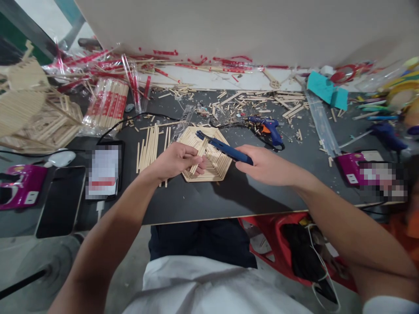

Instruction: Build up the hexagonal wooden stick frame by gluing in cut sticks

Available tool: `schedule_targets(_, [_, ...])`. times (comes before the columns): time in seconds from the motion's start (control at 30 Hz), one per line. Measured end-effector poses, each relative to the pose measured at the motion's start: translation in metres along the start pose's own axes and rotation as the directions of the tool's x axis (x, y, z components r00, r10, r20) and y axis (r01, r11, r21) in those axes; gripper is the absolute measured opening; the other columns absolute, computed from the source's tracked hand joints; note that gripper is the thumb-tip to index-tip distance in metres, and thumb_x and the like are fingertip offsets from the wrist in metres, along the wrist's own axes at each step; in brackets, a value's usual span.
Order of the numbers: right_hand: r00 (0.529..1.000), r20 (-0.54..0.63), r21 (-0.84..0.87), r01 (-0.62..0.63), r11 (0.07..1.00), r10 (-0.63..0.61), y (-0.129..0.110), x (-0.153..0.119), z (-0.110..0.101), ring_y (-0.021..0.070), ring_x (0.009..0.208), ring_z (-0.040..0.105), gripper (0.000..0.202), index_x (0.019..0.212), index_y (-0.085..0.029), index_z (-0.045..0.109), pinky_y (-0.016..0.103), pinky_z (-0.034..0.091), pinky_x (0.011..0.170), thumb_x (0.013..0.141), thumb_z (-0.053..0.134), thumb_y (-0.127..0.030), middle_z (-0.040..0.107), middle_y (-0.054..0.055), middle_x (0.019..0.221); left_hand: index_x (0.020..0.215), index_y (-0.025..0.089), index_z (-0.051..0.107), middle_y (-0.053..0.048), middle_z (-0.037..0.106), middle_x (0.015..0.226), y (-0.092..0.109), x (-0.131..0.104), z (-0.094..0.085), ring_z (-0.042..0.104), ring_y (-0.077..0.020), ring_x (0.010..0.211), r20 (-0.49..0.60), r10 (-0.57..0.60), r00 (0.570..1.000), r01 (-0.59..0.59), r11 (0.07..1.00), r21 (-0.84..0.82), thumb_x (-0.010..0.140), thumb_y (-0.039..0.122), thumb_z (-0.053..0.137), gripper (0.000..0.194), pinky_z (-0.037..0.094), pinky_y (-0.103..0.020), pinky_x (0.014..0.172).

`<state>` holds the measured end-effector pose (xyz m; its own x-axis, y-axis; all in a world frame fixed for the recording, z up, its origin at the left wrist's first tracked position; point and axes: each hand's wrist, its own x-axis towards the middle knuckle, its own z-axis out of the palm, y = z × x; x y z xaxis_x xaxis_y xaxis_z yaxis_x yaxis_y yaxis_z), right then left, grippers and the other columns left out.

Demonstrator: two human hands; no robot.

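Observation:
My left hand [178, 160] pinches a few short wooden sticks [198, 160] over a flat hexagonal piece built of sticks [214, 171]. In my right hand [266, 165] is a blue-handled cutting tool [225, 149], its fingers wrapped round the handles. The tool's head reaches the upper ends of the held sticks; whether its jaws touch them is too small to tell. The hexagonal piece lies on the dark table [183, 203], partly hidden by my hands. Loose long sticks [149, 148] lie to its left.
A blue glue gun [270, 129] lies behind my right hand, among scattered stick offcuts [255, 101]. Two phones [103, 170] [61, 200] and wrapped stick packs [106, 102] are at the left. Purple boxes [31, 181] [352, 168] stand at both sides. Black cables cross the table.

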<state>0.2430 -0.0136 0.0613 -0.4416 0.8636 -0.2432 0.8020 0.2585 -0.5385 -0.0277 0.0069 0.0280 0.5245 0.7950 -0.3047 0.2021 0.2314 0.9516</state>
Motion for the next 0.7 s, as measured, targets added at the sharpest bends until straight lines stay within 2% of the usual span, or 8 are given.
schedule_targets(0.13, [1.000,-0.005,-0.033,-0.006,0.999,0.005,0.0019,-0.0001,0.0006,0.0242,0.084,0.065,0.032,0.093,-0.021,0.066,0.033,0.046,0.074,0.097,0.050,-0.048,0.072,0.010,0.095,0.072,0.016,0.073,-0.009,0.079,0.076,0.0007,-0.0008,0.0005,0.077,-0.0203,0.071,0.002,0.015,1.000,-0.015,0.999,0.034,0.076,0.042,0.082,0.028,0.060,-0.027,0.066])
schedule_targets(0.3, [0.999,-0.033,-0.076,-0.022,0.997,0.020,0.0023,0.0019,0.0026,0.0249,0.086,0.066,0.034,0.098,-0.020,0.065,0.034,0.045,0.074,0.098,0.051,-0.051,0.073,0.011,0.100,0.069,0.016,0.071,-0.008,0.078,0.073,0.0013,-0.0006,0.0016,0.076,-0.0196,0.070,-0.002,0.003,1.000,-0.003,1.000,0.031,0.076,0.041,0.083,0.029,0.059,-0.027,0.063])
schedule_targets(0.47, [0.998,-0.032,-0.151,-0.049,0.987,0.045,-0.0003,0.0029,0.0058,0.0225,0.073,0.062,0.041,0.086,-0.022,0.057,0.032,0.038,0.064,0.099,0.047,-0.060,0.070,0.009,0.085,0.068,0.016,0.069,-0.008,0.077,0.071,0.0022,-0.0008,0.0020,0.075,-0.0190,0.068,-0.007,0.002,1.000,-0.002,1.000,-0.005,0.075,0.042,0.083,0.030,0.059,-0.027,0.063])
schedule_targets(0.7, [0.996,-0.084,-0.229,-0.035,0.973,0.016,-0.0015,0.0030,0.0063,0.0229,0.070,0.060,0.051,0.078,-0.022,0.053,0.033,0.033,0.063,0.099,0.043,-0.068,0.068,0.010,0.081,0.069,0.016,0.071,-0.008,0.077,0.070,-0.0002,-0.0011,0.0011,0.075,-0.0202,0.068,-0.004,0.023,1.000,-0.023,0.997,0.068,0.077,0.041,0.081,0.027,0.057,-0.026,0.061])
